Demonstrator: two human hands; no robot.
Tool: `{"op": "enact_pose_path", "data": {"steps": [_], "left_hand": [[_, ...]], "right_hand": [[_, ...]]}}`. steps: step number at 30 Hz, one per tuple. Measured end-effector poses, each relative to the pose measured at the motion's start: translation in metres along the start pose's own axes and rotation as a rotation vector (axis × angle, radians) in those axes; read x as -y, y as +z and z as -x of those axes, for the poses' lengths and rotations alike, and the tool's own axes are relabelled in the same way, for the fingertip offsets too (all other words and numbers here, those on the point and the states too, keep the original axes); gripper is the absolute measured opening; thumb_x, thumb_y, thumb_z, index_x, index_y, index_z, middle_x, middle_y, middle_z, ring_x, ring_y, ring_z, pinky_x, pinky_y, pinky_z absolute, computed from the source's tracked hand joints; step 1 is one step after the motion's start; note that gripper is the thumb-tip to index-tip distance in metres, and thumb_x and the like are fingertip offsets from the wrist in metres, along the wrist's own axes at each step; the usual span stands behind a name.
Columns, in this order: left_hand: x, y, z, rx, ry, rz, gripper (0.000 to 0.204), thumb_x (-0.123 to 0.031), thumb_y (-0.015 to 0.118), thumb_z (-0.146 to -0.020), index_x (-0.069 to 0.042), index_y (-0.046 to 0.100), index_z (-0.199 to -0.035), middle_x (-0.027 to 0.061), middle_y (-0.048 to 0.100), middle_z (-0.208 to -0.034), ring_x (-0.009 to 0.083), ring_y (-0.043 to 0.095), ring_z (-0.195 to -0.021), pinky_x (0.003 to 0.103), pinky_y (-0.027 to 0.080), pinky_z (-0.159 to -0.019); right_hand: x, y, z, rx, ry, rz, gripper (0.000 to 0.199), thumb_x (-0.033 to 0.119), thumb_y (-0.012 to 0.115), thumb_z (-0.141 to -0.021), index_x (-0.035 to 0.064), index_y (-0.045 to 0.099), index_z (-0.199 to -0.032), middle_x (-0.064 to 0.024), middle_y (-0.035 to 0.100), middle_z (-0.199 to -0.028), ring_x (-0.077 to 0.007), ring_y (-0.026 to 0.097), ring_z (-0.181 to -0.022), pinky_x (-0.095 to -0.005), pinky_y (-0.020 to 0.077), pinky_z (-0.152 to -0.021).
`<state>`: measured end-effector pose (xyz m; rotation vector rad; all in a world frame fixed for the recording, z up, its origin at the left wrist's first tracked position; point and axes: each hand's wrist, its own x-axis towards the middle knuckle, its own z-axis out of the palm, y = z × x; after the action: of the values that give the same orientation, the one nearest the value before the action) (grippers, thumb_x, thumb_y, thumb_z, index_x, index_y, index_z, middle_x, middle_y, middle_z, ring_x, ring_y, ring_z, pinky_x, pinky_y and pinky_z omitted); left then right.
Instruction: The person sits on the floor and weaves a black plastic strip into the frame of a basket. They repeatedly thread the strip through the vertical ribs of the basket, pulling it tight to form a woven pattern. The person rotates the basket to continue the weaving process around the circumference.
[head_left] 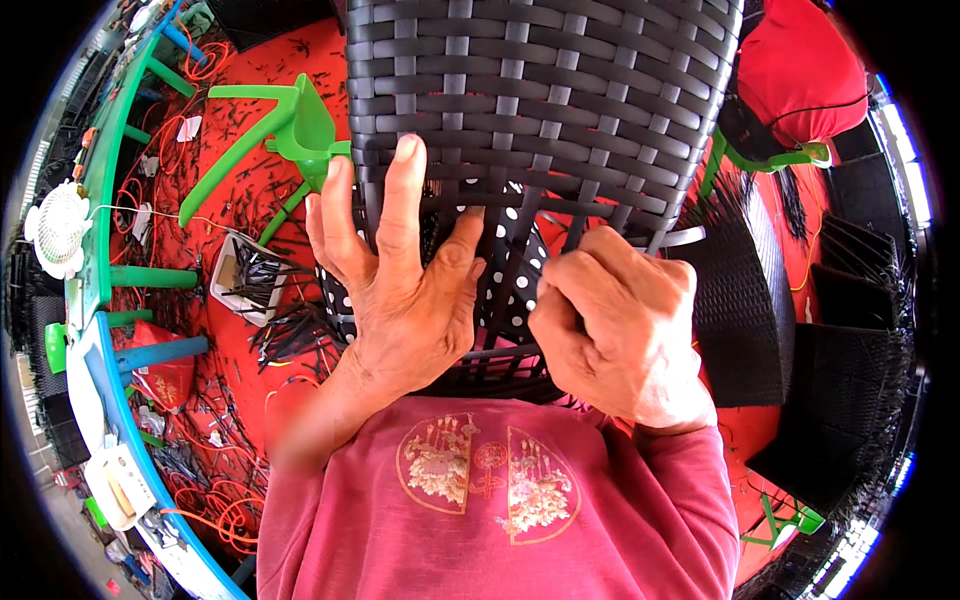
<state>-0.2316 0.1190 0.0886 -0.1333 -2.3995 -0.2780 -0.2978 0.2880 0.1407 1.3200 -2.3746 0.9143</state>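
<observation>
A black woven piece of plastic wicker stands in front of me, its lower part less tightly woven, with loose strips hanging down. My left hand lies against its lower left side, fingers spread, the thumb and forefinger apart over the strips. On the right, my right hand is closed in a fist at the lower edge, gripping a black plastic strip that runs down into it; most of what the fingers hold is hidden. A short strip end sticks out beside that hand. Black cloth with white dots shows behind the gaps.
A green plastic chair lies at the left, near a white bin of black strips. Strip scraps and orange cords cover the red floor. Farther left are a blue-edged table and a white fan. Finished dark wicker pieces stand at right.
</observation>
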Motion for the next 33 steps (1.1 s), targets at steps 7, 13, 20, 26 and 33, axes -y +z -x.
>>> {"op": "enact_pose_path", "data": {"steps": [7, 13, 20, 26, 33], "left_hand": [[-0.003, 0.002, -0.008, 0.024, -0.051, 0.012, 0.018, -0.001, 0.064, -0.073, -0.004, 0.068, -0.09, 0.0261, 0.023, -0.149, 0.0489, 0.014, -0.136, 0.054, 0.013, -0.11], [0.011, -0.014, 0.007, -0.088, 0.014, 0.161, 0.01, -0.005, 0.068, -0.074, -0.005, 0.067, -0.084, 0.0255, 0.029, -0.145, 0.0473, 0.025, -0.133, 0.055, 0.018, -0.109], [0.01, -0.053, 0.024, -0.223, 0.117, 0.302, 0.016, -0.021, 0.065, -0.087, -0.006, 0.065, -0.082, 0.0283, 0.031, -0.14, 0.0468, 0.029, -0.133, 0.057, 0.021, -0.109], [0.031, -0.027, 0.026, -0.205, -0.059, 0.137, 0.017, -0.004, 0.059, -0.083, -0.003, 0.069, -0.097, 0.0257, 0.035, -0.143, 0.0443, 0.029, -0.133, 0.052, 0.021, -0.11], [0.04, -0.007, 0.018, -0.205, -0.043, 0.138, 0.023, 0.0, 0.062, -0.074, -0.004, 0.069, -0.095, 0.0238, 0.035, -0.145, 0.0472, 0.026, -0.131, 0.052, 0.024, -0.107]], "right_hand": [[-0.002, 0.01, -0.005, 0.173, -0.07, 0.075, 0.015, 0.008, 0.065, -0.065, 0.0046, 0.053, -0.074, -0.0092, 0.051, -0.075, -0.023, 0.059, -0.057, -0.0351, 0.0472, -0.047], [0.011, 0.003, -0.005, -0.064, 0.016, -0.114, 0.019, -0.003, 0.071, -0.074, -0.0004, 0.068, -0.093, -0.0135, 0.065, -0.096, -0.0215, 0.066, -0.067, -0.029, 0.0516, -0.056], [0.011, 0.033, -0.002, 0.022, -0.132, -0.558, 0.023, -0.002, 0.071, -0.077, 0.0037, 0.067, -0.099, -0.0181, 0.062, -0.108, -0.0228, 0.064, -0.066, -0.0312, 0.0535, -0.057], [0.021, 0.027, -0.006, -0.061, -0.058, -0.285, 0.019, -0.005, 0.068, -0.074, 0.0018, 0.062, -0.091, -0.0067, 0.056, -0.067, -0.0222, 0.056, -0.052, -0.0315, 0.0451, -0.046], [0.026, 0.035, -0.017, -0.001, -0.029, -0.065, 0.014, -0.005, 0.067, -0.072, 0.0029, 0.064, -0.082, -0.0063, 0.057, -0.065, -0.0167, 0.059, -0.05, -0.0276, 0.0441, -0.046]]}}
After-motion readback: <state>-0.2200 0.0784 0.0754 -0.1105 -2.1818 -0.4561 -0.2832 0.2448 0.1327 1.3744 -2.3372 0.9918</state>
